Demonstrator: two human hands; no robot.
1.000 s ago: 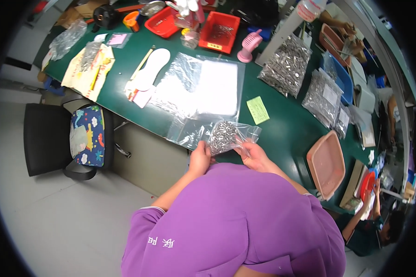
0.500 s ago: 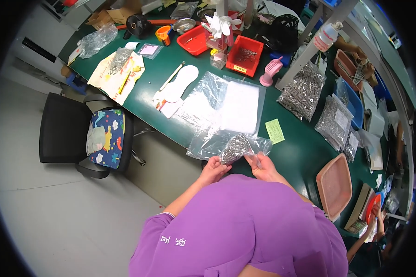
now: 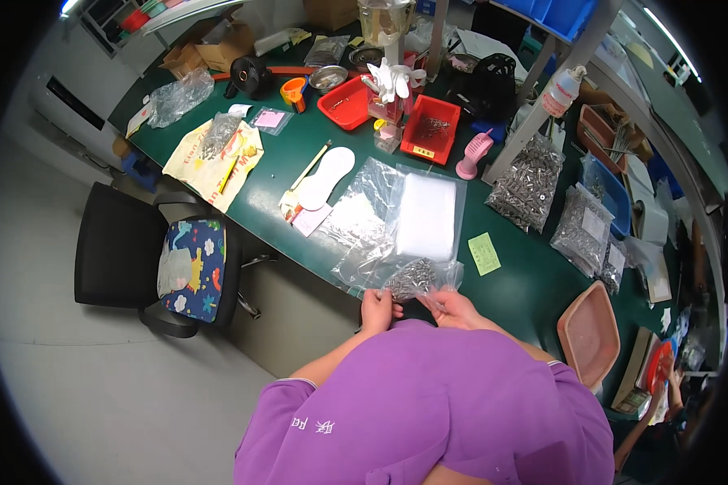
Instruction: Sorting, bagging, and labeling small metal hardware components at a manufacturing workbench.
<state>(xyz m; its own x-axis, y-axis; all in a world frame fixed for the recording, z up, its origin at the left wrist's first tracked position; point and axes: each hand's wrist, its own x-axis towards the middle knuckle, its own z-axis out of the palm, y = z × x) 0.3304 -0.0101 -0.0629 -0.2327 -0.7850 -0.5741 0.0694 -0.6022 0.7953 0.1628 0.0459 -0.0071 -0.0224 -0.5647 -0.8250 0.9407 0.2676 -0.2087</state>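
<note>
Close to my body, at the near edge of the green table, is a clear plastic bag of small metal parts [image 3: 412,280]. My left hand [image 3: 378,309] pinches the bag's left side, fingers closed. On its right side my right hand [image 3: 449,308] grips the plastic between thumb and fingers. The parts lie heaped between the two hands. Just beyond the bag is a stack of white sheets [image 3: 426,217] in clear film, with empty clear bags [image 3: 360,206] to its left. A yellow-green paper slip [image 3: 484,254] lies to the right.
Large bags of metal parts [image 3: 527,184] stand at the right by a metal post [image 3: 516,133]. A pink tray [image 3: 588,339] sits near right. Red bins [image 3: 430,129] and a pink handheld fan [image 3: 474,153] are farther back. An office chair [image 3: 121,250] stands left. Another person's arm [image 3: 647,416] shows far right.
The view has tilted, so the table sits lower in the picture. Both hands keep hold of the bag, and my left fingers are curled in more tightly.
</note>
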